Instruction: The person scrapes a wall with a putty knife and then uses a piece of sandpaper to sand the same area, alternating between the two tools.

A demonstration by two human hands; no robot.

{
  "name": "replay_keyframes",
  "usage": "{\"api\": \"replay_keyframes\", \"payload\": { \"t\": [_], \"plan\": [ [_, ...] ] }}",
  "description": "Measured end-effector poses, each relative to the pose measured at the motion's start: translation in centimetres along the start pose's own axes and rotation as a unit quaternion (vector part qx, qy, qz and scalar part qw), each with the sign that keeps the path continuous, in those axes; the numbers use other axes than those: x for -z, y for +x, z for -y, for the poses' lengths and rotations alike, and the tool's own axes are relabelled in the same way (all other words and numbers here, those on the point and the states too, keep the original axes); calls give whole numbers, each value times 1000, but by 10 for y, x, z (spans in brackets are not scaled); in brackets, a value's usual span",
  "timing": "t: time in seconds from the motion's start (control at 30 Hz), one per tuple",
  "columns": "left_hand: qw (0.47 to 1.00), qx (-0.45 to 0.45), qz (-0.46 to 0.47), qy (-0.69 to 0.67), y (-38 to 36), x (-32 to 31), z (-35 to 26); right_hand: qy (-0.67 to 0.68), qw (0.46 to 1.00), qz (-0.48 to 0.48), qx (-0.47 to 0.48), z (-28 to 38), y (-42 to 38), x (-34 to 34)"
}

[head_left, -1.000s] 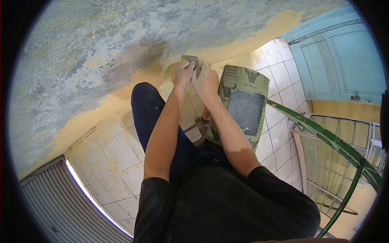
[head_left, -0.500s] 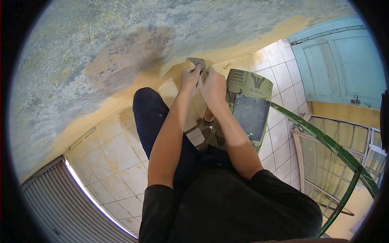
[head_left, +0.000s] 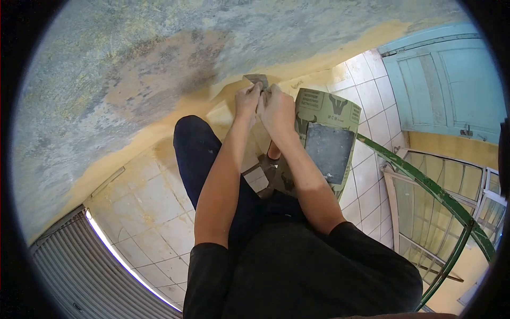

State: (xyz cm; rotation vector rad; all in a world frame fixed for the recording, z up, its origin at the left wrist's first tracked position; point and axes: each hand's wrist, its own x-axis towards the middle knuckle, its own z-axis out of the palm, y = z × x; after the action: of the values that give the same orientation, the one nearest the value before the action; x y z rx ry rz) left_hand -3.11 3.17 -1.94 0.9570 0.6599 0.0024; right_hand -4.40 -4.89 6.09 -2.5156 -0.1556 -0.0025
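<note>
Close together in front of the wall, my left hand (head_left: 247, 102) and my right hand (head_left: 277, 110) are both closed, fingertips pinching a small grey piece of sandpaper (head_left: 257, 78). Its upper edge sticks out above my left fingers; the lower part is hidden by the hands. Just right of my right forearm lies a large green-backed sheet of sandpaper (head_left: 345, 112) with printed lettering and bull-head marks. On that sheet is a dark grey rectangular patch (head_left: 329, 153), dusty on its surface. My forearm covers part of the sheet.
Ahead is a wall (head_left: 276, 32) with mottled grey-blue paint and a brownish patch. White tiles (head_left: 143, 202) cover the floor. A green metal bar (head_left: 419, 181) curves along the right, near a leaning window frame (head_left: 393, 212) and a blue door (head_left: 441, 85). A ribbed shutter (head_left: 79, 266) stands lower left.
The small sandpaper piece has tilted and shifted slightly up and left with my fingers. The large sheet's right edge has moved a little outward. Both hands keep their hold.
</note>
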Motion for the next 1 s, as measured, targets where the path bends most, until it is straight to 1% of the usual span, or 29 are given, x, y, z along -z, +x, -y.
{"api": "replay_keyframes", "payload": {
  "t": [0.07,0.17,0.27,0.33,0.37,0.43,0.47,0.53,0.63,0.67,0.73,0.77,0.83,0.9,0.97,1.0],
  "plan": [
    [1000,-8,6,24,4,1,-4,10,1000,-3,2,3,2,2],
    [998,14,23,50,13,12,18,-19,999,-23,22,-7,-1,-5],
    [1000,-4,25,11,14,10,10,4,999,-25,29,-9,5,-10],
    [998,1,29,61,1,4,-3,13,999,-22,22,-4,1,-1],
    [998,1,30,62,5,4,-2,13,999,-23,21,-5,5,-4],
    [998,-53,23,-15,5,4,8,-13,998,-34,41,-12,4,-10],
    [998,-57,27,-15,6,3,7,-12,998,-39,43,-12,4,-8],
    [1000,-20,19,3,5,4,6,-8,999,-21,35,-10,2,-5],
    [998,-49,18,38,1,2,1,0,999,-33,26,-7,0,-3],
    [998,-41,19,41,-1,5,11,-1,999,-29,17,-12,-6,-4],
    [998,-52,29,-11,14,7,16,-11,999,-27,31,-12,2,-8],
    [998,-54,31,-11,10,6,15,-11,999,-30,32,-11,-1,-4],
    [997,-33,25,59,8,8,8,-3,999,-18,36,-6,-2,3],
    [998,-27,14,53,10,5,-1,-12,999,-10,41,-5,6,-1],
    [999,0,4,50,0,9,14,-28,999,9,31,-14,-6,-5],
    [1000,-13,8,25,6,8,13,-26,999,2,35,-14,0,-7]
  ]
}}
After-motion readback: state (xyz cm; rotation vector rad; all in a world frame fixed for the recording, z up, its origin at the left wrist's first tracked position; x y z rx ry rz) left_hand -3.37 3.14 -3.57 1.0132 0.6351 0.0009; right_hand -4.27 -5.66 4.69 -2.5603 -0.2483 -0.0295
